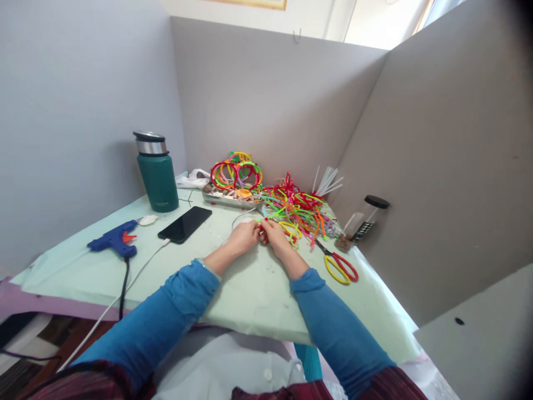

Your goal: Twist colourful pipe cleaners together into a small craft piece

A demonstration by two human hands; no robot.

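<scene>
My left hand (244,238) and my right hand (275,236) meet above the middle of the table, fingertips pinched together. A small red piece (262,226) shows between them, mostly hidden by the fingers. Both hands are closed on it. A thin pale wire loop (241,218) lies just behind my left hand. Right behind my right hand is a heap of colourful fuzzy stems (297,203), with yellow ones (290,226) close to the fingers.
A green bottle (157,180), a phone (185,224) on a white cable and a blue glue gun (114,239) are at left. A metal tray (229,201) holds small parts, with colourful rings (236,173) above. Scissors (339,266) and a clear jar (366,219) are at right.
</scene>
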